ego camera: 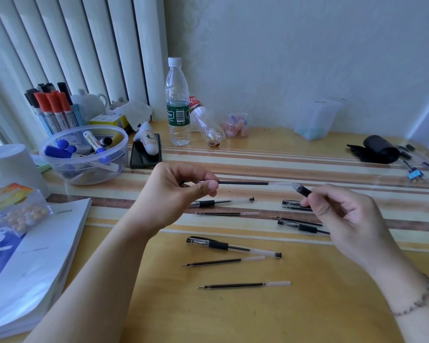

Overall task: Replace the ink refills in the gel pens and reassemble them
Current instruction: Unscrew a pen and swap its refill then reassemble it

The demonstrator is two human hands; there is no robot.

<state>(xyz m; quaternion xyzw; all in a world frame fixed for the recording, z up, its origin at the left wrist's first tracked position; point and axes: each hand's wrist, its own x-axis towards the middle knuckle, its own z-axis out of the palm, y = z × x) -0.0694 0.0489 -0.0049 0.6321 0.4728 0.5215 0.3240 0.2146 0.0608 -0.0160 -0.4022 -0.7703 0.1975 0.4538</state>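
My left hand (176, 194) pinches an ink refill (243, 183) near its tip and holds it level above the table. Its clear back end points right, toward my right hand (342, 211). That hand grips a pen barrel (302, 190) by its black grip, and the barrel's mouth faces the refill's end with a small gap between them. On the table below lie a capped gel pen (233, 247), two loose refills (223, 261) (244, 284), an uncapped pen (223, 202), another refill (226, 213), a pen cap (295, 204) and more pen parts (302, 225).
A clear bowl of markers (84, 154) and a marker holder (52, 107) stand at the back left. A water bottle (177, 102), a tipped empty bottle (206, 125) and a phone (145, 152) sit behind the work area. A book (35, 256) lies left. A black pouch (377, 149) lies far right.
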